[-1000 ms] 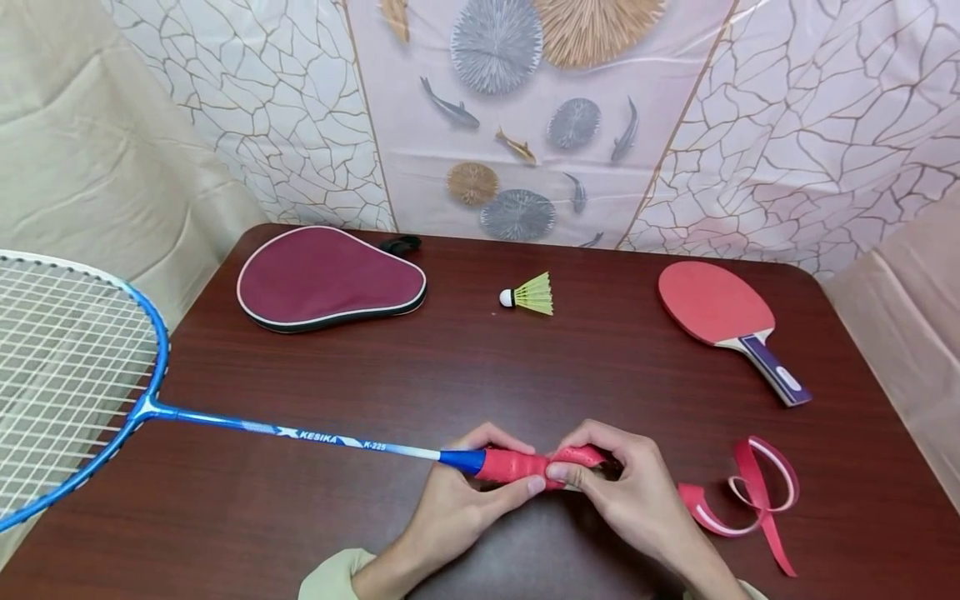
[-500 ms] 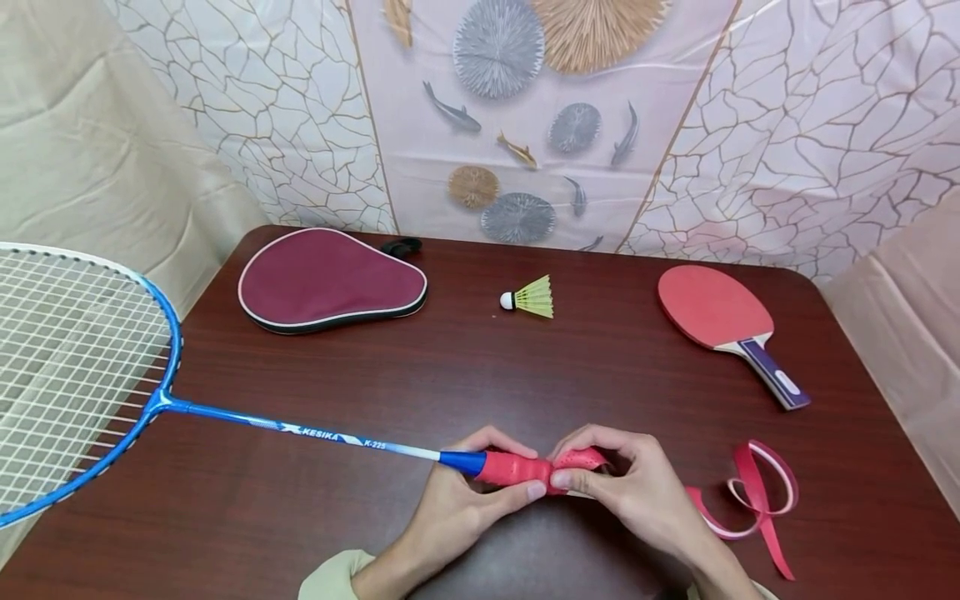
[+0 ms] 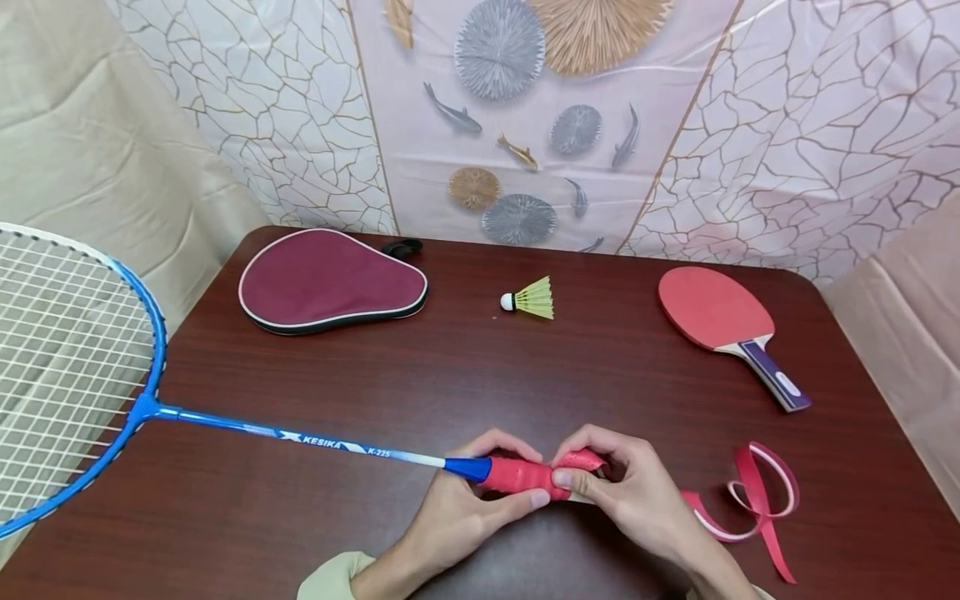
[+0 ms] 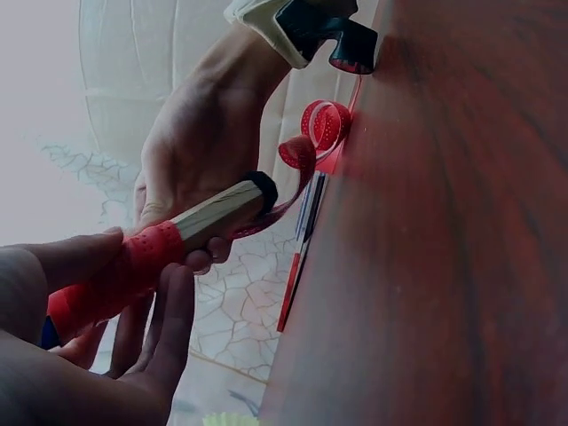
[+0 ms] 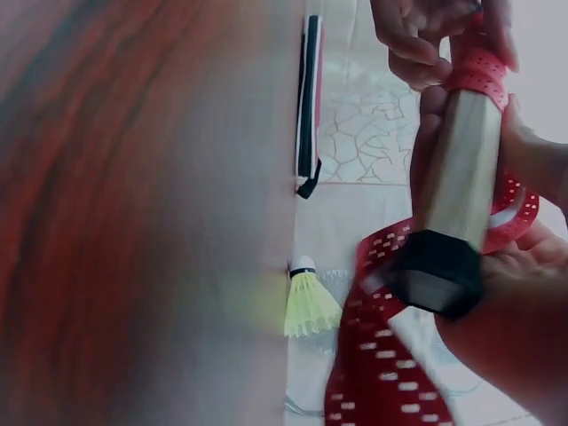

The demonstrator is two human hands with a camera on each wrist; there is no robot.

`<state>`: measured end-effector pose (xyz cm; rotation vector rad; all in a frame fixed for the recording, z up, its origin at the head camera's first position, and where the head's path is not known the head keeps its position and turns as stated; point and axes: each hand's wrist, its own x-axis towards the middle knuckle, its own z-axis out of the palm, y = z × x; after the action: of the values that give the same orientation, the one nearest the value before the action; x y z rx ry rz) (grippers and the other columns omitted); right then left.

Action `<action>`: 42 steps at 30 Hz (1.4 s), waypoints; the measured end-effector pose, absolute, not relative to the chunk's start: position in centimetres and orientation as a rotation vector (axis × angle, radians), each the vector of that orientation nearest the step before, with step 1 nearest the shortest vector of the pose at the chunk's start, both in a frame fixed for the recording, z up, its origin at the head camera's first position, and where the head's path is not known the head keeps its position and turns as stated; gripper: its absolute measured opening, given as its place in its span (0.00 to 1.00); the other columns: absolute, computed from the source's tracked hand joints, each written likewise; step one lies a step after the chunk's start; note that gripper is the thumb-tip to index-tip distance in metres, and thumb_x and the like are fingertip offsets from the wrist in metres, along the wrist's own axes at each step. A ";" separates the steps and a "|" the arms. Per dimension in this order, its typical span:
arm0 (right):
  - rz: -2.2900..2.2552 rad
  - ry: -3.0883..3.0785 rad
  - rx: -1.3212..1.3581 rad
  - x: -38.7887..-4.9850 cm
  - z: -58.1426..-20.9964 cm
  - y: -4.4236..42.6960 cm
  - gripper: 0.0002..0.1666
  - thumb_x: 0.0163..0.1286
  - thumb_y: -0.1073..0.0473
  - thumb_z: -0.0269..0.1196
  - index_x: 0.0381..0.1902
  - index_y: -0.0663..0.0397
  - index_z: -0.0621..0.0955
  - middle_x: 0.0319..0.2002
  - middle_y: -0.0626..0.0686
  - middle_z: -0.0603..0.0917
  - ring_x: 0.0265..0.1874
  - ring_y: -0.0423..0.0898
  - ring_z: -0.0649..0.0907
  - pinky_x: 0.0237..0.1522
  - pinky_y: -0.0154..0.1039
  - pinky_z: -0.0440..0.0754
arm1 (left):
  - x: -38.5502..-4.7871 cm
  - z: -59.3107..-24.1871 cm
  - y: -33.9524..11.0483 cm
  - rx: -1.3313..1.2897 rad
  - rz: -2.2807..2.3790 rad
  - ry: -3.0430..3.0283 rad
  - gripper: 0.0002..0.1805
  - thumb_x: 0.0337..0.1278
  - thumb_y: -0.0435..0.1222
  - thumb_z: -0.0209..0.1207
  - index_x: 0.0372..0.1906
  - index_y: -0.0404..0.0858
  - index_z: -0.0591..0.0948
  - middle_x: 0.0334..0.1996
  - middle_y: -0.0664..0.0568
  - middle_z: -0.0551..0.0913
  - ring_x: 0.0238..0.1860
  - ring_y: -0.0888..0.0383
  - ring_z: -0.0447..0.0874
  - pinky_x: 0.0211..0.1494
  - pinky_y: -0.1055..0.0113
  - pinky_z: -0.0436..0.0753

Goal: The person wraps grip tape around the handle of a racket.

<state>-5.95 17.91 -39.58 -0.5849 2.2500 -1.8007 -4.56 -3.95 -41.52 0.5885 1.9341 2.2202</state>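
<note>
A blue badminton racket point(image 3: 247, 427) is held off to the left, its wooden handle point(image 4: 217, 213) partly wrapped in red perforated grip tape point(image 3: 521, 475). My left hand point(image 3: 457, 512) grips the wrapped part, thumb in front and fingers behind. Farther along the handle, my right hand point(image 3: 637, 492) pinches the tape against it between thumb and fingers. Bare wood and a black end cap point(image 5: 437, 273) show beyond the wrap in the right wrist view. The loose tape tail point(image 3: 761, 492) curls down on the table to the right of my right hand.
Along the back of the brown table point(image 3: 360, 367) lie a maroon paddle case point(image 3: 330, 279), a yellow shuttlecock point(image 3: 532, 298) and a red table tennis paddle point(image 3: 716, 308). A patterned curtain point(image 3: 517, 125) hangs behind. The racket head point(image 3: 75, 367) reaches past the table's left side.
The racket has turned slightly, its head shifting a little right and then back left, while the handle has edged to the right. Both hands keep their hold; the loose tail has barely shifted.
</note>
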 end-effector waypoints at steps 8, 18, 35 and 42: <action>-1.897 2.186 -0.576 -5.8 -39.7 17.8 0.07 0.64 0.68 0.67 0.39 0.56 0.81 0.29 0.55 0.81 0.26 0.46 0.81 0.28 0.39 0.84 | -4.2 -42.1 -3.2 0.525 2.356 1.819 0.20 0.54 0.29 0.69 0.52 0.38 0.77 0.47 0.43 0.81 0.42 0.50 0.85 0.46 0.60 0.84; -1.959 2.214 -0.611 -5.5 -40.1 17.0 0.08 0.64 0.70 0.66 0.40 0.55 0.82 0.35 0.57 0.83 0.30 0.46 0.81 0.28 0.36 0.81 | -3.5 -42.5 -2.4 0.603 2.341 2.144 0.20 0.54 0.34 0.70 0.51 0.40 0.77 0.46 0.52 0.80 0.47 0.54 0.83 0.47 0.61 0.84; -1.789 2.314 -0.889 -6.2 -39.5 18.3 0.13 0.59 0.68 0.71 0.36 0.46 0.82 0.32 0.49 0.79 0.32 0.47 0.78 0.30 0.40 0.76 | -3.5 -42.5 -2.7 0.699 2.393 1.832 0.16 0.59 0.28 0.65 0.50 0.35 0.76 0.45 0.45 0.82 0.41 0.52 0.87 0.41 0.55 0.85; -1.901 2.233 -0.958 -6.4 -39.4 18.4 0.18 0.57 0.79 0.67 0.36 0.51 0.83 0.31 0.53 0.79 0.31 0.48 0.77 0.30 0.40 0.73 | -3.4 -42.5 -2.9 0.580 2.332 1.804 0.17 0.58 0.31 0.67 0.50 0.36 0.76 0.44 0.46 0.82 0.42 0.52 0.86 0.43 0.58 0.85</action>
<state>-6.37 18.39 -39.40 -0.9581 2.2329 -1.9014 -3.43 -2.87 -42.52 0.5797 1.8038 2.3320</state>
